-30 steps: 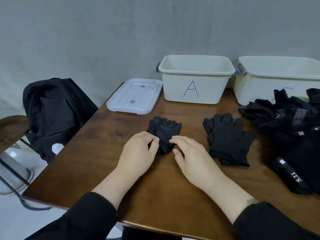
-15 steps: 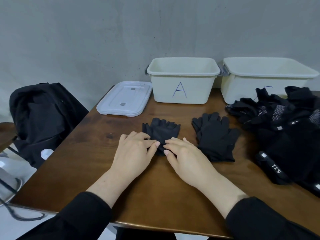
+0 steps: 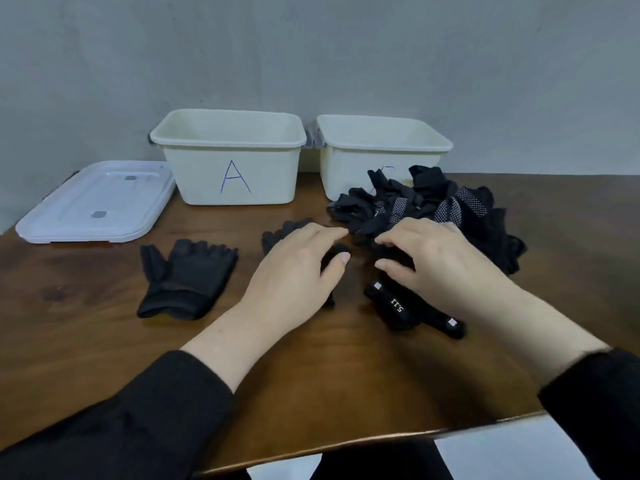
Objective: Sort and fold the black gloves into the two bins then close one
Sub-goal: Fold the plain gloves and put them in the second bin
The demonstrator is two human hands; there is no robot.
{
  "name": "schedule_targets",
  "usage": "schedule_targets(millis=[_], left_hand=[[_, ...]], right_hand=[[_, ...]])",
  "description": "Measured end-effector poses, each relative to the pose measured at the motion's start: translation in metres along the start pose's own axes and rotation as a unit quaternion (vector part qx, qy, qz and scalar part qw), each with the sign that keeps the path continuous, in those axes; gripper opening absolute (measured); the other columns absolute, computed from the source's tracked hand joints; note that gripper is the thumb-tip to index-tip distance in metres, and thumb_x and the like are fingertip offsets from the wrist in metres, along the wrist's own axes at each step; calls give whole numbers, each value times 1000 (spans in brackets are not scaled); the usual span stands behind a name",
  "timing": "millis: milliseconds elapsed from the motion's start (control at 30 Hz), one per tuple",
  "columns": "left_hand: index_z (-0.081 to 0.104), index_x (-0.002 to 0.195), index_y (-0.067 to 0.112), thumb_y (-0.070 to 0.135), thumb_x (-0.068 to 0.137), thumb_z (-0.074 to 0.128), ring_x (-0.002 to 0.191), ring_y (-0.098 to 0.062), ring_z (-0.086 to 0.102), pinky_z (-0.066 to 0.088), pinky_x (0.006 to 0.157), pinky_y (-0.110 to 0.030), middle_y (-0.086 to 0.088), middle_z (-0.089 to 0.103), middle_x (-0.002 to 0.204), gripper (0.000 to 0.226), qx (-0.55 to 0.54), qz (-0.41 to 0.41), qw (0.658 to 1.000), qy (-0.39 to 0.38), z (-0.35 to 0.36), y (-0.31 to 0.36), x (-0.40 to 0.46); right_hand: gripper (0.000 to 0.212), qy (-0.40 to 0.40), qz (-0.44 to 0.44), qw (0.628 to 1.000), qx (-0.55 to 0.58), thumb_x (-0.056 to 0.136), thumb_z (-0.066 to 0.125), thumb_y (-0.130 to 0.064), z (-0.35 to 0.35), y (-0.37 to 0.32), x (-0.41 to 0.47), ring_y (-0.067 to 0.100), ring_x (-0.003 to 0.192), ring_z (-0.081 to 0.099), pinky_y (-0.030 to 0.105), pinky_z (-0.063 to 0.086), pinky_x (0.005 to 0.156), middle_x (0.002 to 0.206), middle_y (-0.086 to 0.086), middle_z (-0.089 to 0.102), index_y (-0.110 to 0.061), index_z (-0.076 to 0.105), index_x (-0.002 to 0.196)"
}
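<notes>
Black fabric gloves in a heap (image 3: 433, 209) lie on the brown wooden table (image 3: 104, 341), right of centre, partly hiding the far right cream plastic bin (image 3: 381, 143). Left of it stands the cream bin marked A (image 3: 228, 157); neither bin's contents show. A white plastic lid (image 3: 97, 202) lies far left, a folded black glove pair (image 3: 185, 275) nearer. The left hand (image 3: 298, 271) rests on another pair, fingers relaxed. The right hand (image 3: 436, 261) curls into the heap's near edge; whether it grips cannot be told.

A blue handwritten "A" marks the bin (image 3: 228, 157) beyond the left hand (image 3: 298, 268); a glove cuff (image 3: 398, 308) under the right hand (image 3: 440, 261) reads "5.11" upside down.
</notes>
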State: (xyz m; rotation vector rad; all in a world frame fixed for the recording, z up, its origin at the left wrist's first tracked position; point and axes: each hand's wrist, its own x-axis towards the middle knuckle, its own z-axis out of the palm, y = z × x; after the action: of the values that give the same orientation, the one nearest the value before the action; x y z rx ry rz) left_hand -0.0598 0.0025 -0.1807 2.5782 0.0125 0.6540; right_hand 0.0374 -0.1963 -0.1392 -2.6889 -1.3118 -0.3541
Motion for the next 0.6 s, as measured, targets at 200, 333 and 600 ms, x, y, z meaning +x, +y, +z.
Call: schedule_targets(millis=[200,333,600], left_hand=[[48,148,30,53,101,48,137,-10,42,34,116,-39,12,47,151,52,31,36,988,-145,39,26,10],[44,152,30,53,101,50,142,-11,35,25,115,-35,12,41,156,56,63,34,979,-191,55,25,7],[45,151,32,52,101,48,135,-2,43,34,117,-31,14,50,148,54,-76,-23,989,-125,51,24,3]], right_hand=[[66,-203,-39,972,-113,89,58,-66,10,43,-29,12,147,26,53,11,123,153,-13,36,-38,46,147],[51,-140,-70,979,-129,84,75,-47,31,49,-40,20,139,40,55,28,113,146,-5,49,-35,62,132],[15,38,-67,997,5,94,68,-20,31,51,-35,20,95,66,46,48,88,103,-10,70,-26,72,107]])
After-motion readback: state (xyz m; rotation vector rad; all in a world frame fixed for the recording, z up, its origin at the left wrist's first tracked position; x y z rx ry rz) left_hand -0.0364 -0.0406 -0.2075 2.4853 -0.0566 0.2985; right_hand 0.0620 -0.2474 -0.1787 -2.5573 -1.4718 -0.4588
